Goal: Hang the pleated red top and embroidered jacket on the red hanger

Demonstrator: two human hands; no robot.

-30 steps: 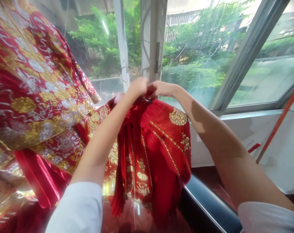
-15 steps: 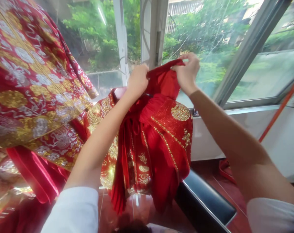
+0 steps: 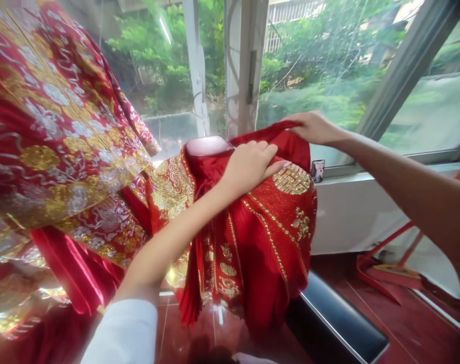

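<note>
Robe [image 3: 265, 247] lies under the left hand [image 3: 248, 167], fingers apart, while the right hand [image 3: 314, 127] rests fingers together on its top edge.

Left hand [image 3: 249, 168] rests on gold-embroidered red robe [image 3: 263, 253].

A plain white sleeve [image 3: 119, 331] of smooth, soft-looking cloth covers the person's left upper arm and ends in a wide, open cuff. Beyond that cuff, the left forearm [image 3: 172, 242] is bare, as is the right forearm [image 3: 404, 172], which runs off the edge of the frame. Both the left hand [image 3: 250, 169] and the right hand [image 3: 315, 127] are ungloved, and a pale, glossy fingernail [image 3: 286, 164] shows on the left hand.
</note>
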